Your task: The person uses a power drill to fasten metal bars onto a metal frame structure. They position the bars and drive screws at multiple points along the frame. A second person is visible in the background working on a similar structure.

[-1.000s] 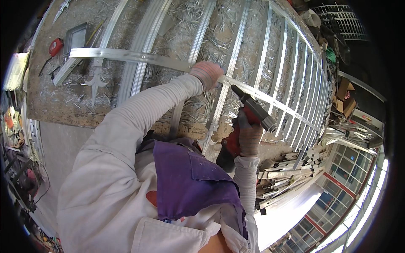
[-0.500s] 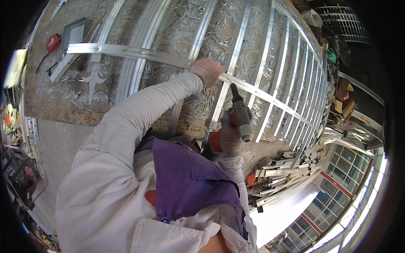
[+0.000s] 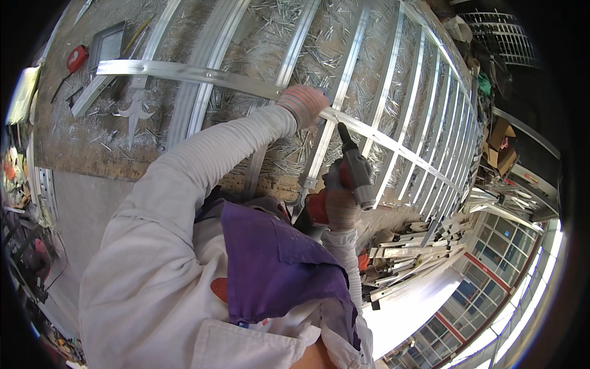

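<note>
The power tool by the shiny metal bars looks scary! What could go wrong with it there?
Two things, maybe. The power tool in the right hand has its nose close to the left hand, which is at the long crossbar. If it slipped, it could bump those gloved fingers. Also, lots of thin loose metal pieces lie between the bars, so one might poke a hand or get caught under the frame.

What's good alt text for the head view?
Gloved right hand holding a rivet gun pointed toward the crossbar of a barred metal panel, with the gloved left hand on that crossbar. Thin metal pins litter the workbench.
</note>
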